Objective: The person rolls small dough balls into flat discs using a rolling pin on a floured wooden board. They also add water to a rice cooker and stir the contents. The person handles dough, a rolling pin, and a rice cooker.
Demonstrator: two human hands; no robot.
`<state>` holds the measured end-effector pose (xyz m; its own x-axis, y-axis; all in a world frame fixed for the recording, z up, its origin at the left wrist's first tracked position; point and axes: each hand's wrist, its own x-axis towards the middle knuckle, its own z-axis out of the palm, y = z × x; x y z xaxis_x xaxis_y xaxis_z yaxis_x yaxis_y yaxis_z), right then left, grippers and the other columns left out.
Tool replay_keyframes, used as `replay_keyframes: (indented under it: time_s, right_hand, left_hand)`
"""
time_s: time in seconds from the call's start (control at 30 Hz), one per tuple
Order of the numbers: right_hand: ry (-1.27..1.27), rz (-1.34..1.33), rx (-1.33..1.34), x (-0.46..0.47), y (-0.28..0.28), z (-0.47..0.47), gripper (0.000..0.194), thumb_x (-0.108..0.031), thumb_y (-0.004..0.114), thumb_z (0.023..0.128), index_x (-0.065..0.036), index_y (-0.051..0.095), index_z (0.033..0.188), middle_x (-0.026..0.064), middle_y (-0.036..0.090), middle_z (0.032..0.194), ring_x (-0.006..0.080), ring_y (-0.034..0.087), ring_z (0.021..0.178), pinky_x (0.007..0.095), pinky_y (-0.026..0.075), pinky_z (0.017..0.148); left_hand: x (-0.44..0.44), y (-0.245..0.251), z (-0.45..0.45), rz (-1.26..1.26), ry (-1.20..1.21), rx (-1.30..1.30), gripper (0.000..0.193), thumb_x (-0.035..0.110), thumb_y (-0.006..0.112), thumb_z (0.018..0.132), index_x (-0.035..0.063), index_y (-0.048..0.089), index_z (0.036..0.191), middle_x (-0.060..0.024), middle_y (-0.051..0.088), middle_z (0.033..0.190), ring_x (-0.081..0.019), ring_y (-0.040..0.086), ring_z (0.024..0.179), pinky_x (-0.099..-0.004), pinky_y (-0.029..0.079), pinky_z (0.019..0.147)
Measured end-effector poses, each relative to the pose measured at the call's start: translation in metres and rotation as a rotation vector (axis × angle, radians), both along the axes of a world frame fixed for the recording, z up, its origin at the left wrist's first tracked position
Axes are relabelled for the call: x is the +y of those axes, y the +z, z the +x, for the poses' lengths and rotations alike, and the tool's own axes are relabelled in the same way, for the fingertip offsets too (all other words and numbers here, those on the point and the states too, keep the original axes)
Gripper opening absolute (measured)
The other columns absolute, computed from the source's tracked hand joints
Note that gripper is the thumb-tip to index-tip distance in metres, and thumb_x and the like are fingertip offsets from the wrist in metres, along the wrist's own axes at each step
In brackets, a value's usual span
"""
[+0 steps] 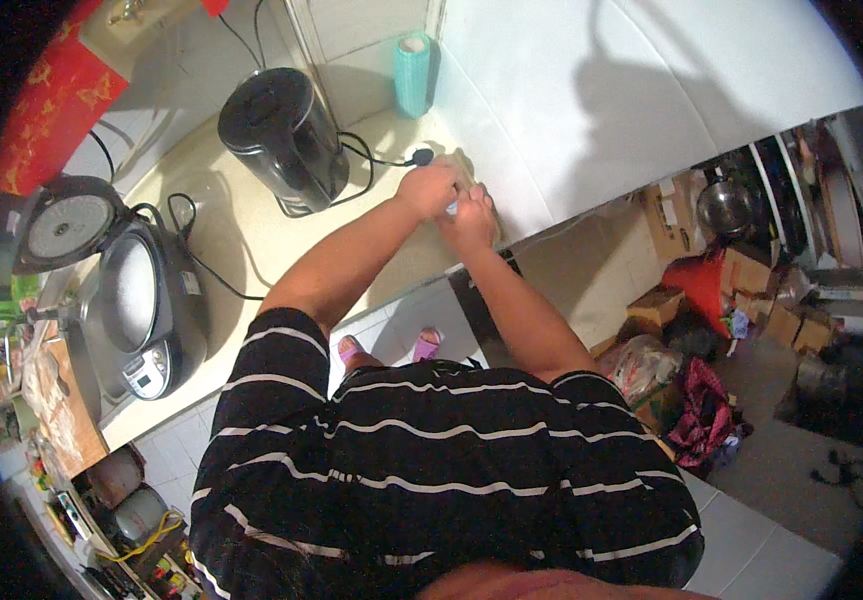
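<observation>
Near the counter's right end, my left hand (pixel 429 189) and my right hand (pixel 472 219) come together over a small pale blue and white item (pixel 453 206). Fingers cover most of it, so its kind and which hand grips it cannot be told. A narrow beige ledge or board (pixel 469 169) lies just beyond them. Close to my left hand is a black power plug (pixel 422 157) with a cable. A black electric kettle (pixel 266 112) stands on its base further left. Behind my hands, a teal roll (pixel 412 75) stands upright by the wall.
A rice cooker (pixel 195 330) with its lid raised stands at the counter's left. A large white panel (pixel 649 90) rises on the right. Beyond it, cardboard boxes (pixel 656 307), a red container (pixel 701 281) and bags lie on the floor. Cables cross the cream counter (pixel 371 262).
</observation>
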<state>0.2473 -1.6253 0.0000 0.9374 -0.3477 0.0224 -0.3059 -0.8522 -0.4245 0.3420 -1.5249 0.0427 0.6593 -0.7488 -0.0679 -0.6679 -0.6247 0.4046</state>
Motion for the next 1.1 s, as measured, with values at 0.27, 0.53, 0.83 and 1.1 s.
replay_keyframes:
  time_s: [0.27,0.53,0.83,1.1]
  right_hand:
    - [0.035,0.045,-0.059,0.007,0.009,-0.002,0.068,-0.03,0.077,0.076,-0.011,0.055,0.138,0.0165,0.057,0.125,0.0383,0.05,0.125,0.0476,0.045,0.104]
    - [0.048,-0.024,-0.051,0.003,0.019,-0.007,0.064,-0.032,0.078,0.076,-0.01,0.059,0.133,0.0158,0.058,0.12,0.036,0.056,0.114,0.0469,0.048,0.097]
    - [0.117,-0.077,0.118,-0.007,0.004,0.001,0.054,-0.038,0.071,0.083,-0.006,0.065,0.125,0.0174,0.059,0.126,0.0361,0.053,0.122,0.0486,0.044,0.103]
    - [0.537,0.104,-0.069,0.018,0.04,-0.031,0.048,-0.032,0.062,0.09,-0.004,0.056,0.129,0.0244,0.059,0.122,0.0398,0.059,0.114,0.0497,0.046,0.096]
  left_hand:
    - [0.001,-0.009,0.014,0.113,-0.048,0.008,0.025,0.028,0.066,0.084,0.0086,0.07,0.1,-0.0169,0.063,0.105,-0.0371,0.067,0.091,-0.0473,0.056,0.08]
    - [0.015,-0.008,-0.008,-0.203,0.105,0.008,0.028,0.028,0.066,0.084,0.0067,0.069,0.102,-0.0169,0.062,0.106,-0.0362,0.067,0.095,-0.0458,0.056,0.082]
    - [-0.002,0.048,-0.016,-0.212,0.023,-0.115,0.028,0.029,0.063,0.089,0.0081,0.063,0.108,-0.0157,0.06,0.114,-0.0365,0.067,0.092,-0.0456,0.056,0.08]
    - [0.065,0.078,-0.109,-0.844,0.248,-0.166,0.03,0.012,0.06,0.096,0.0087,0.062,0.125,-0.0162,0.058,0.117,-0.0352,0.059,0.113,-0.0417,0.051,0.095]
